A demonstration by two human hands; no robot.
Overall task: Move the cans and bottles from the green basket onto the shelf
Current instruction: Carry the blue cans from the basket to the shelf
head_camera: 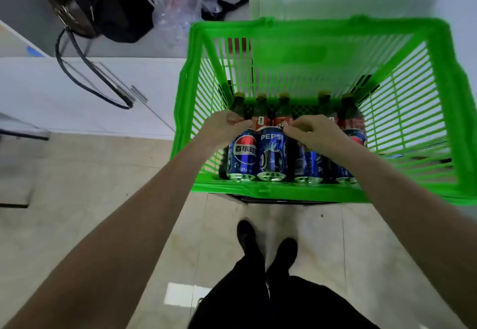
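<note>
Beige tiled floor (108,173), white shelf (85,91), green basket (284,192), both hands' fingers (238,119) grasping cans (272,153).

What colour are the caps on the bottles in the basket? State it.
Yellowish, dull gold, on the bottle caps lined along the green basket; seen in the head view, somewhat blurred.

Green slatted basket (271,190), blue cans (272,153), red-labelled dark bottles (262,114).
</note>
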